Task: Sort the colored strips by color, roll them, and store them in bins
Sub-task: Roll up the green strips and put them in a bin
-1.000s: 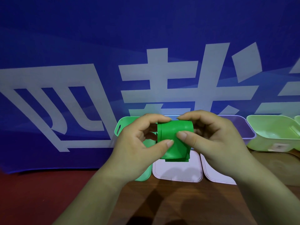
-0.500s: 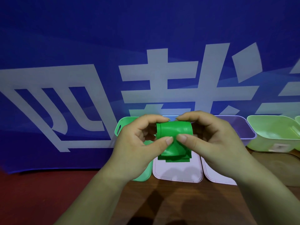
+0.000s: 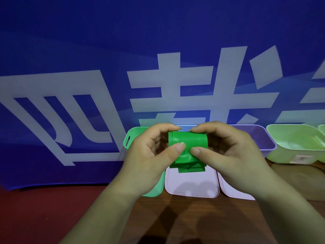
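Note:
A bright green strip [image 3: 188,143], mostly wound into a roll, is held up in front of the bins, with a short loose tail [image 3: 190,169] hanging below it. My left hand [image 3: 149,157] grips the roll's left end, thumb pressed on its front. My right hand [image 3: 226,152] grips the right end, thumb on the front and fingers curled over the top. Behind my hands stand a green bin [image 3: 129,140], a purple bin [image 3: 263,140] and a pale green bin [image 3: 295,143].
Flat lids lie on the brown table before the bins: a green lid [image 3: 156,189], a pale pink lid [image 3: 191,185], another pale lid [image 3: 230,191] and a brownish lid [image 3: 299,175]. A blue banner with white characters [image 3: 105,85] hangs behind. Red floor shows at the lower left.
The roll has grown tighter and the hanging tail shorter. Both thumbs have slid down and closer together on the roll's front; the hands stay in the same place.

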Available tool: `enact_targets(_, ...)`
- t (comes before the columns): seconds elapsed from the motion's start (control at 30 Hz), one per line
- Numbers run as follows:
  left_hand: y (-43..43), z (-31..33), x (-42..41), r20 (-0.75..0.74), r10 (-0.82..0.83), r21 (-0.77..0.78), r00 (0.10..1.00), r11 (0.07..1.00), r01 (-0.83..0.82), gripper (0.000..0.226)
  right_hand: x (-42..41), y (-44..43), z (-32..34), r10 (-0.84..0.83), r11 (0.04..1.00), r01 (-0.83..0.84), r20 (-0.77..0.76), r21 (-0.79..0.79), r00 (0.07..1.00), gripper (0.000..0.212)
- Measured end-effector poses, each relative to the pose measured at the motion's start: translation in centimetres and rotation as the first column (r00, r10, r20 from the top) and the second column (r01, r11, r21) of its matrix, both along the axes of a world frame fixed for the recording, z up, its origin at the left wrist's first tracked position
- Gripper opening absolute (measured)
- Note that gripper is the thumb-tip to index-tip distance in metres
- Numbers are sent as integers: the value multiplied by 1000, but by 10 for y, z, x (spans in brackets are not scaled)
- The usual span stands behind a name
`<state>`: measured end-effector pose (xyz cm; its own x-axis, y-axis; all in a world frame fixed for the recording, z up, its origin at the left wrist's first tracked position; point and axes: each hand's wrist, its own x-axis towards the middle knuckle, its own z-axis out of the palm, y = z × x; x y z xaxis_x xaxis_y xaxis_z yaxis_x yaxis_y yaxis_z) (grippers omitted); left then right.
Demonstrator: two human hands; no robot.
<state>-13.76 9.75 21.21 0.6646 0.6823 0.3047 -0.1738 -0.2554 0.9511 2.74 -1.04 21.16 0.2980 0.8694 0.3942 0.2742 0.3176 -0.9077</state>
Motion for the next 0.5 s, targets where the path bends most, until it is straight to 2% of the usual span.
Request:
enact_targets(0.1, 0, 0, -2, -8, -20, 40, 1000, 999, 20, 43, 0, 1, 0, 0, 1000, 0, -21, -18, 1000, 43)
enact_targets(0.23, 1, -1, -3, 17, -30, 74, 999, 997, 29, 43, -1, 1, 2, 31, 999, -36, -118, -37, 992, 26)
enact_targets(0.33, 2, -1, -3, 32, -49, 94, 998, 994, 46, 38, -2, 0, 5, 39, 999, -44, -168, -32, 985, 25)
enact_targets(0.5, 3, -5, -1, 50, -46, 75, 998, 996, 42, 34, -1, 1, 6, -4, 996, -9, -146, -86, 989, 23)
